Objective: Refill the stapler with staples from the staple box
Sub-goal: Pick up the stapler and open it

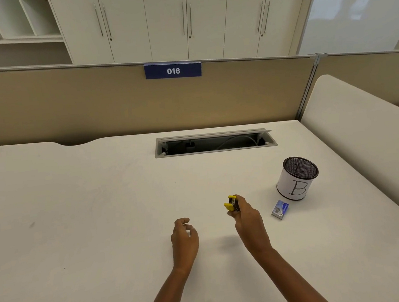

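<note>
A small yellow stapler (231, 203) is held above the white desk (89, 210) by my right hand (248, 221), fingers closed around its rear so only the yellow front end and some metal show. A small blue staple box (280, 209) lies flat on the desk just right of that hand, a short gap away. My left hand (184, 240) hovers to the left of the stapler, fingers loosely curled and apart, holding nothing.
A black mesh pen cup (296, 178) wrapped in white paper marked "B" stands behind the staple box. An open cable tray (214, 142) is set in the desk's far side. A beige partition with a "016" sign (173, 70) closes the back.
</note>
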{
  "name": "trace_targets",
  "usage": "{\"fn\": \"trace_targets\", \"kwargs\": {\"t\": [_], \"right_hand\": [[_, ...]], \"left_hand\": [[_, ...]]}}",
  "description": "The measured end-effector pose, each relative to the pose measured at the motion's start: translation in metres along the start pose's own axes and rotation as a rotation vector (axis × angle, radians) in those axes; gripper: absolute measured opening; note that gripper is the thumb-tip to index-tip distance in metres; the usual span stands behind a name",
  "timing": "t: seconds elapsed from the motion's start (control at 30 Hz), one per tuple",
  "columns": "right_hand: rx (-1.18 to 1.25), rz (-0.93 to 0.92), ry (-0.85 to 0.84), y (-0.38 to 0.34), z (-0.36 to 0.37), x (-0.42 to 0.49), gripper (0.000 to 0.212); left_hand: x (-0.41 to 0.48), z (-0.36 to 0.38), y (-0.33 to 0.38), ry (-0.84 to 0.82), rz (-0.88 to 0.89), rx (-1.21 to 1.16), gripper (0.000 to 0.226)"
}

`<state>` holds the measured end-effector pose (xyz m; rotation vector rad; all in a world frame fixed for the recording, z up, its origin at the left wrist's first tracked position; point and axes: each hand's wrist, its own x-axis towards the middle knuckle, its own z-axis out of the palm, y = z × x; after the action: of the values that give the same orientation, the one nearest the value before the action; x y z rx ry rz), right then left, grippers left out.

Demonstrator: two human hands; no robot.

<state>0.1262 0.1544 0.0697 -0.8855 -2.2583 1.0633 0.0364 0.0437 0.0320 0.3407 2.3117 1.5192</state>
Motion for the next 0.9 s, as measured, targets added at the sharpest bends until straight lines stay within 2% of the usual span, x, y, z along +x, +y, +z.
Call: {"fn": "trace_targets", "kwargs": {"t": [0.13,0.3,0.4,0.53,0.63,0.73,0.83,0.9], "right_hand": [[0.038,0.041,-0.015,-0.002,-0.002,0.002,0.029],[0.015,0.033,-0.075,-0.007,0.003,-0.001,0.032],[-0.056,0.013,-0.093,-0.01,0.009,-0.004,0.031],[-0.132,0.048,-0.147,-0.013,0.014,-0.007,0.048],[-0.044,0.064,-0.216,-0.017,0.009,-0.005,0.049],[-0.021,0.019,-0.259,-0.021,0.006,-0.005,0.036],[-0.063,-0.018,-0.225,-0.025,0.007,-0.006,0.015],[-0.07,-0.018,-0.212,-0.027,0.008,-0.005,0.01]], "left_hand": [[-0.004,0.001,0.008,-0.114,0.069,-0.069,0.024],[-0.01,0.006,0.026,-0.349,0.035,-0.262,0.021],[-0.011,0.011,0.029,-0.433,0.025,-0.345,0.026],[-0.009,0.015,0.028,-0.412,-0.006,-0.374,0.025],[-0.005,0.015,0.028,-0.367,-0.037,-0.347,0.029],[-0.001,0.016,0.027,-0.334,-0.068,-0.3,0.03],[0.002,0.02,0.028,-0.312,-0.061,-0.255,0.033],[0.005,0.023,0.028,-0.278,-0.038,-0.202,0.036]]}}
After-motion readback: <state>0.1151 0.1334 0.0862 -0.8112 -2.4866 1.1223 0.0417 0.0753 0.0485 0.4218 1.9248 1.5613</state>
